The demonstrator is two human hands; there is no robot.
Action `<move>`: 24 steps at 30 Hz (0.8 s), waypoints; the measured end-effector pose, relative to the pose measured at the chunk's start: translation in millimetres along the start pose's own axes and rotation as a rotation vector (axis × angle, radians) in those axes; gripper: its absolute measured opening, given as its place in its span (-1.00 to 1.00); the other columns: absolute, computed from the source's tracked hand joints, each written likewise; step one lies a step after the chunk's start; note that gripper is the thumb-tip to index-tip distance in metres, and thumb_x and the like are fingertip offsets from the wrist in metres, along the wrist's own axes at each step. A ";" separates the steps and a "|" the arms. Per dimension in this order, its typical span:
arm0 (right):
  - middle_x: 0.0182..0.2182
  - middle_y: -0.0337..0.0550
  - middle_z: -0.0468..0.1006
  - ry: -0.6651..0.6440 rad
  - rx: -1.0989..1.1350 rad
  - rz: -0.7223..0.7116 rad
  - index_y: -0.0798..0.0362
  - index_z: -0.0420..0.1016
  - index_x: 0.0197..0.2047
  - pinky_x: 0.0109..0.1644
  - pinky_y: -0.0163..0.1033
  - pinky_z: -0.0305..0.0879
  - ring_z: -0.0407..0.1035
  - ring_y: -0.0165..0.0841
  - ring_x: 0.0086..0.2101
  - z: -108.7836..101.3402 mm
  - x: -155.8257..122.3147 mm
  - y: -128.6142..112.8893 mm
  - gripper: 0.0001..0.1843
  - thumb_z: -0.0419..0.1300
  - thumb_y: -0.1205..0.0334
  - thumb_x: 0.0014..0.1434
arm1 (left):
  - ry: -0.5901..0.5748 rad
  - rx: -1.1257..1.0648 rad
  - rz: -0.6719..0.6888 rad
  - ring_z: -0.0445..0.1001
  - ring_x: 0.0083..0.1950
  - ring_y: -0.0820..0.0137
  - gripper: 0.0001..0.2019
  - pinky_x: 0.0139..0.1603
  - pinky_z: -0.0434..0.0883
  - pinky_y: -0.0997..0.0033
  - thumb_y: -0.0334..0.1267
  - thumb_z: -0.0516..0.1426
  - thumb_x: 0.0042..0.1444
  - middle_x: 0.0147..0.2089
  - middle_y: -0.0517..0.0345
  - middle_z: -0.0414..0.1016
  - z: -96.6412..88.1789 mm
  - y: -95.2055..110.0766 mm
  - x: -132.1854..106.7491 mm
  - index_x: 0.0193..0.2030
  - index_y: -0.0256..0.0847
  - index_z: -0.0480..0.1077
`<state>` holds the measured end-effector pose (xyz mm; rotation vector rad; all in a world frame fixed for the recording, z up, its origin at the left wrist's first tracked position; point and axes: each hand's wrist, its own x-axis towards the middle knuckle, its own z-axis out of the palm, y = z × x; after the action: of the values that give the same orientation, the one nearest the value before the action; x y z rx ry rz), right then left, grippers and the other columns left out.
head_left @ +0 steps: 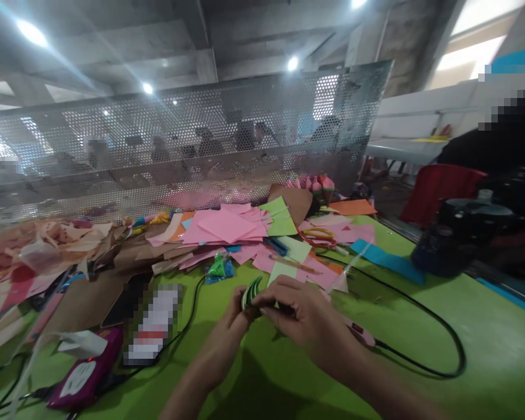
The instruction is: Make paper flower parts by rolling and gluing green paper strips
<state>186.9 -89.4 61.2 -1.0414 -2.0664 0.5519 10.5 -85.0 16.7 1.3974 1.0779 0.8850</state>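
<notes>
A small piece of green paper [252, 291], curved into several layered folds, is held up above the green table [227, 391]. My left hand [236, 318] is closed around its left and lower side. From the right, my right hand [300, 306] pinches at the same piece, with thumb and forefinger meeting near its edge. The right fingertips are partly hidden. Beside my right wrist lies a pink-handled tool [362, 333] with a black cable; its front end is hidden. A lump of bright green material in a small plastic bag [219, 267] sits just beyond my left hand.
Pink paper sheets [227, 226] are heaped behind my hands, near scissors [319, 236] and a blue paper strip [389, 261]. A phone [153, 324] and a purple power box [85, 370] lie left. A perforated metal screen [179, 146] stands behind; a person [503, 134] is at right.
</notes>
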 end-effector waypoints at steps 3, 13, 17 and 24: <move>-0.30 -0.21 0.55 0.012 -0.076 -0.029 -0.01 0.62 -0.16 -0.24 -0.33 0.27 0.45 -0.36 -0.28 5.0 -0.2 4.6 -0.77 0.23 0.47 0.21 | -0.021 0.020 0.023 0.33 0.14 0.25 -0.60 0.19 0.23 0.34 0.06 -0.02 0.26 0.10 0.09 0.42 -0.4 1.6 -0.7 0.09 -0.14 0.27; -0.35 -0.21 0.54 -0.069 -0.329 -0.040 -0.03 0.61 -0.23 -0.29 -0.29 0.21 0.43 -0.33 -0.33 5.8 4.9 6.5 -0.83 0.22 0.40 0.22 | -0.023 0.037 0.050 0.34 0.17 0.24 -0.57 0.21 0.23 0.32 -0.01 -0.02 0.29 0.25 0.06 0.38 0.1 -6.4 0.4 0.21 -0.13 0.25; -0.36 -0.21 0.54 -0.080 -0.343 -0.062 0.00 0.63 -0.24 -0.30 -0.31 0.19 0.42 -0.35 -0.33 4.6 8.9 6.0 -0.83 0.23 0.42 0.21 | -0.037 0.039 0.067 0.37 0.13 0.24 -0.64 0.19 0.25 0.33 -0.02 -0.03 0.30 0.19 0.08 0.43 -0.8 -5.5 0.4 0.13 -0.13 0.29; -0.37 -0.22 0.53 -0.134 -0.358 -0.075 0.02 0.62 -0.26 -0.32 -0.33 0.15 0.41 -0.38 -0.35 2.3 12.2 7.3 -0.82 0.23 0.45 0.19 | -0.034 0.026 0.042 0.34 0.17 0.23 -0.60 0.21 0.23 0.34 -0.01 -0.02 0.28 0.26 0.07 0.38 -2.3 -7.0 1.2 0.15 -0.14 0.28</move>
<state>183.9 -75.3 60.2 -1.1465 -2.3701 0.2203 7.8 -83.3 10.0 1.4558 1.0413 0.8773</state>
